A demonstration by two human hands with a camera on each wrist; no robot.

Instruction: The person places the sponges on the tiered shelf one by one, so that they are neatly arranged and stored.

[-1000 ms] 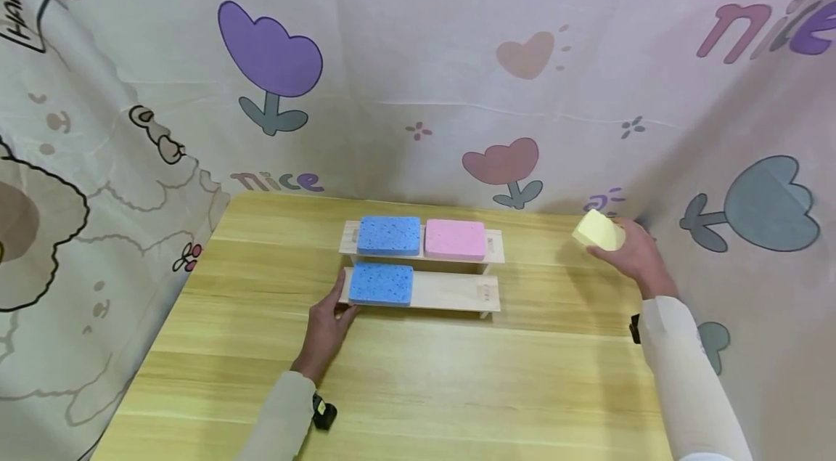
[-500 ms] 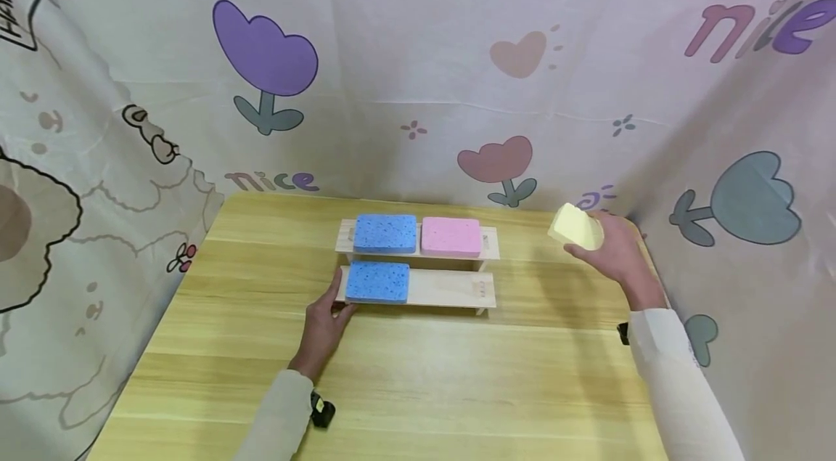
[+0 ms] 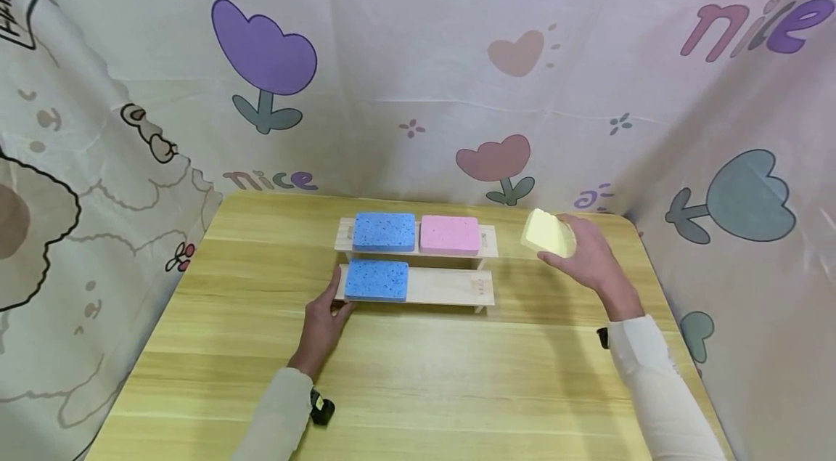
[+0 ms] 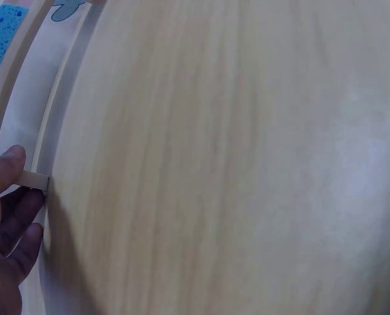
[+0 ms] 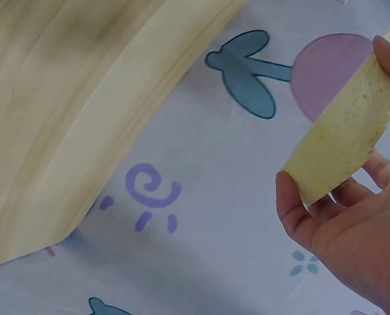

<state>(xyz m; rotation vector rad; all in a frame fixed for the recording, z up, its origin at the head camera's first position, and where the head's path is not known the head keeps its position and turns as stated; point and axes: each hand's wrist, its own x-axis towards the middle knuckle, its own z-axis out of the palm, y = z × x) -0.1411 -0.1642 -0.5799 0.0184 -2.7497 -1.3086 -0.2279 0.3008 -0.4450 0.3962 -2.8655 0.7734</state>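
Observation:
A small two-step wooden rack (image 3: 451, 288) stands on the table. Its upper step carries a blue sponge (image 3: 384, 232) on the left and a pink sponge (image 3: 449, 234) beside it; another blue sponge (image 3: 376, 281) lies on the left of the lower step. My left hand (image 3: 323, 321) holds the lower step's left end. Up close in the left wrist view, thumb and fingers of the left hand (image 4: 8, 223) pinch a wooden piece of it. Right of the rack, my right hand (image 3: 588, 252) grips a pale yellow sponge (image 3: 547, 233) above the table, tilted in the right wrist view.
The wood-grained table (image 3: 418, 388) reaches back to a patterned curtain (image 3: 405, 47), which also hangs along the left and right sides. Bare wood of the lower step shows to the right of its blue sponge.
My right hand has moved left with the yellow sponge, closer to the rack. The left hand keeps its hold on the rack's end. The head view has shifted slightly.

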